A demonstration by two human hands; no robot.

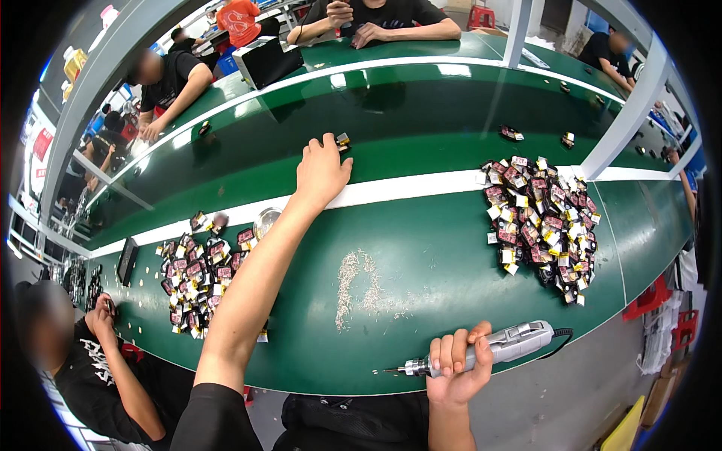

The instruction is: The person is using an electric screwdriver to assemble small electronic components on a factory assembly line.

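Note:
My left hand stretches out over the green belt beyond the white rail. Its fingers are apart, next to a small black module with a yellow-and-white tab; part of that piece is hidden behind the fingers. Near the front edge of the bench, my right hand is wrapped round a grey electric screwdriver. The driver's thin bit points left, just above the bench edge. Between my arms, a scatter of tiny pale screws lies on the green bench top.
Heaps of similar modules lie at the right and left. A round clear dish sits behind my left forearm. Metal posts rise at the right. Co-workers sit across the belt and at the left.

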